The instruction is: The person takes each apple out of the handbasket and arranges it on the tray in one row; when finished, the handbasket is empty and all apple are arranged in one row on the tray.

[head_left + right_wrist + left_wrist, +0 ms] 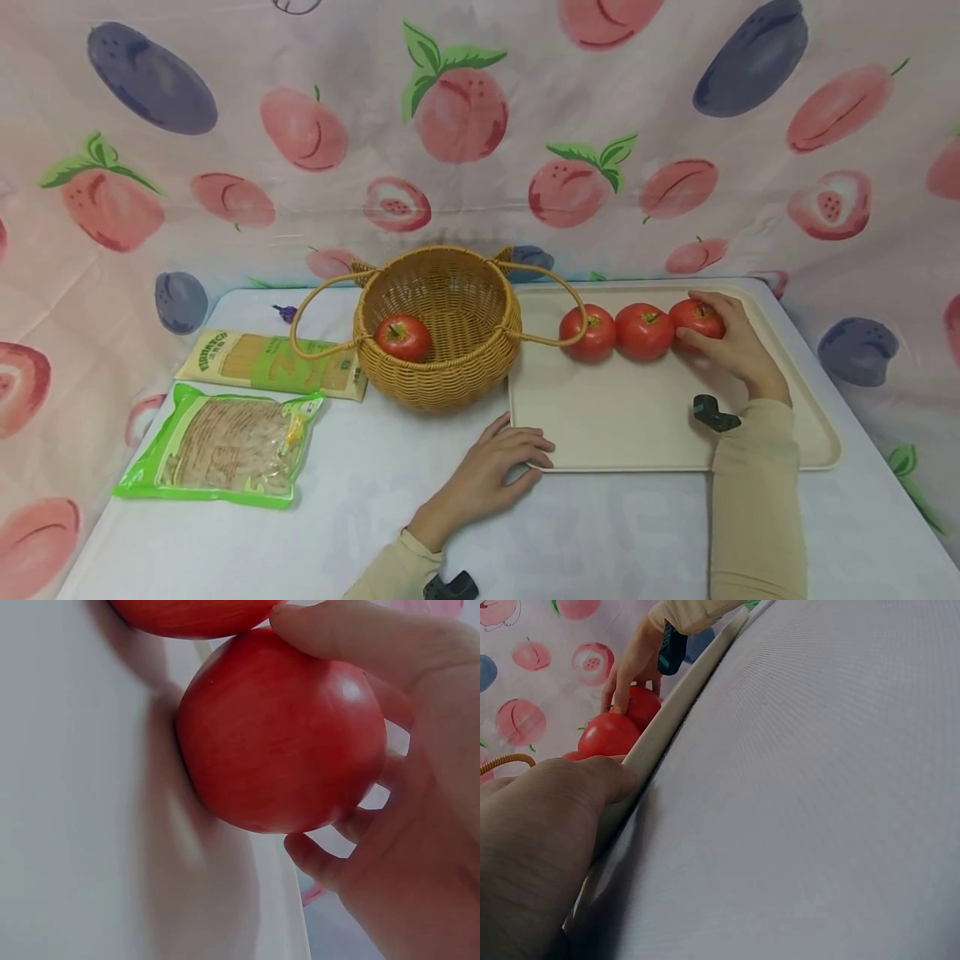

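Three red apples stand in a row on the cream tray point(615, 417): a left one point(588, 333), a middle one point(643, 332) and a right one point(693, 317). My right hand point(738, 337) holds the right apple, thumb on the near side and fingers curled behind it; in the right wrist view this apple point(281, 735) fills the middle, against the tray. My left hand point(487, 471) rests at the tray's near left corner, its fingers loosely spread over the rim. Left of the tray, a wicker basket point(435, 387) holds another apple point(403, 337).
Two looped handles spread from the basket, the right one point(551, 275) reaching over the left apple. At the left lie a pack of noodles point(277, 362) and a green-edged bag point(225, 446). A small purple item point(285, 313) lies behind them. Fruit-print cloth point(450, 192) hangs behind the table.
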A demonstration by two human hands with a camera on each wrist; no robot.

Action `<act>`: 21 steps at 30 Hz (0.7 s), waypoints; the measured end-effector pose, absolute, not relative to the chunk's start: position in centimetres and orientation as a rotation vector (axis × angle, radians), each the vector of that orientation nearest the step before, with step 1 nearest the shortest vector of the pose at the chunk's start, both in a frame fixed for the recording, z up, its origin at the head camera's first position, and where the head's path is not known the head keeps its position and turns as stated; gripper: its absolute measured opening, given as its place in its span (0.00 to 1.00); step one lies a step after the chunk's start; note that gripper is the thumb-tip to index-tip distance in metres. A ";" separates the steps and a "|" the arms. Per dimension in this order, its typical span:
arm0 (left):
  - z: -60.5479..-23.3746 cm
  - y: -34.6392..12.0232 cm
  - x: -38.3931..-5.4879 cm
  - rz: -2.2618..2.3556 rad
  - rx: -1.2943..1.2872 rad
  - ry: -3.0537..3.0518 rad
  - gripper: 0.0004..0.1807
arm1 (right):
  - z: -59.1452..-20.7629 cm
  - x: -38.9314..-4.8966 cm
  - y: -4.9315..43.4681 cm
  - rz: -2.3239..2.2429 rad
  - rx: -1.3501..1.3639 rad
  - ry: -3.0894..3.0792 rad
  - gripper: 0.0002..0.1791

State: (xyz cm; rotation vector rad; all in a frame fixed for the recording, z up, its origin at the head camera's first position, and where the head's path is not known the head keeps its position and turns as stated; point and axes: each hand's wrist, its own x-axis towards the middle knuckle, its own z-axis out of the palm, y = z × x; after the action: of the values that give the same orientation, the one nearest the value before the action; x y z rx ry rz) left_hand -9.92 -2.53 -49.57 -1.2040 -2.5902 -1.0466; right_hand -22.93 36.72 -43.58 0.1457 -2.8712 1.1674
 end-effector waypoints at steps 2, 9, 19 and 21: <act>-49.6 -2.5 -9.9 -1.050 -1.200 -2.595 0.06 | -43.6 -23.0 36.7 1.172 0.151 -2.862 0.38; -49.4 -2.5 -9.9 -1.024 -1.209 -2.595 0.06 | -43.2 -23.0 36.1 1.173 0.138 -2.783 0.33; -49.4 -2.5 -10.0 -1.021 -1.208 -2.585 0.07 | -42.3 -23.4 34.1 1.187 0.142 -2.566 0.23; -49.4 -2.5 -9.9 -1.022 -1.207 -2.587 0.07 | -42.2 -23.3 33.7 1.195 0.130 -2.550 0.22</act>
State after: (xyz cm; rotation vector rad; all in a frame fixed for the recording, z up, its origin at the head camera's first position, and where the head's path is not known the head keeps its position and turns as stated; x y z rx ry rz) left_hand -9.92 -2.49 -49.44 -1.2072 -2.5872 -1.0222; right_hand -23.32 33.71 -42.22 0.1304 -2.5500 1.1946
